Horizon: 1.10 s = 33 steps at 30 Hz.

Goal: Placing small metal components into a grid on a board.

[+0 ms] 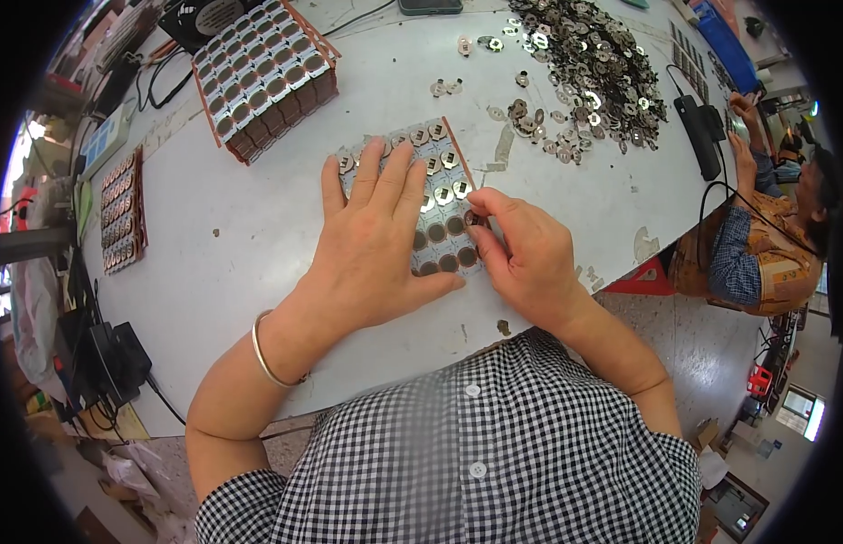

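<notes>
My left hand [367,222] lies flat on a panel of small circuit boards [437,220], fingers spread and pointing away from me. Over the panel's far rows sit shiny round metal plates [437,133], each with a dark square mark. Nearer rows show bare dark round pads [449,263]. At the panel's right edge my right hand [530,258] is closed in a pinch, thumb against forefinger, on a small metal plate [475,218]. The fingertips partly cover that plate. Much of the panel's left side is hidden beneath my left hand.
A heap of loose metal plates [603,77] spreads at the far right, with several strays nearer. A tall stack of panels [267,77] stands far left; another panel pile [122,213] lies at the left edge. A co-worker [757,231] sits at right beside a black device [698,136].
</notes>
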Tool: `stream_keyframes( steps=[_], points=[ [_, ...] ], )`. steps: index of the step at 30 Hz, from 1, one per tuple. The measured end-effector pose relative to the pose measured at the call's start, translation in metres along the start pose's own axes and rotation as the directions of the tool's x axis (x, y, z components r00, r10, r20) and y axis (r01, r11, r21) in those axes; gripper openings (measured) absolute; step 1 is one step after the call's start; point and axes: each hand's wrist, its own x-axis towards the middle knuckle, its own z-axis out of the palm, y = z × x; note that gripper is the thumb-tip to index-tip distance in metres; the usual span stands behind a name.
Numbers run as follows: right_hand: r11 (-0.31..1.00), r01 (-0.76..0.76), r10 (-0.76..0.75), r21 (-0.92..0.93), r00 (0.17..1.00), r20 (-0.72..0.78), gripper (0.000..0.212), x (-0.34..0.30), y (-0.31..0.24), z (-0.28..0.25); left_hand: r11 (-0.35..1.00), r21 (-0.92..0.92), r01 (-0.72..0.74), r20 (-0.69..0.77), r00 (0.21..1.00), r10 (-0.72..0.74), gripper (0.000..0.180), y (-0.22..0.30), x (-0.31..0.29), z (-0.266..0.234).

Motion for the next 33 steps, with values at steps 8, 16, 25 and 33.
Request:
stream_keyframes(
  steps=[8,16,25,33],
  points=[
    [0.997,0.068,-0.067,0.029,0.997,-0.043,0.035,-0.001,0.005,-0.003,1.0,-0.006,-0.006,0.013,1.0,0.006,0.111,0.002,0.0,-0.005],
    [0.989,0.126,-0.126,-0.079,0.992,0.005,0.024,0.075,0.043,-0.021,1.0,-0.008,-0.008,0.036,0.999,0.008,0.112,0.004,0.0,-0.007],
    [0.943,0.198,-0.14,-0.268,0.965,0.222,0.016,0.138,0.063,0.009,0.999,0.009,-0.033,-0.025,0.999,0.034,0.104,0.004,0.001,-0.004],
    [0.992,-0.111,0.108,0.063,0.993,0.04,0.013,0.098,0.037,-0.038,1.0,-0.016,-0.01,0.035,0.999,0.011,0.111,0.0,0.002,-0.007]
  ],
)
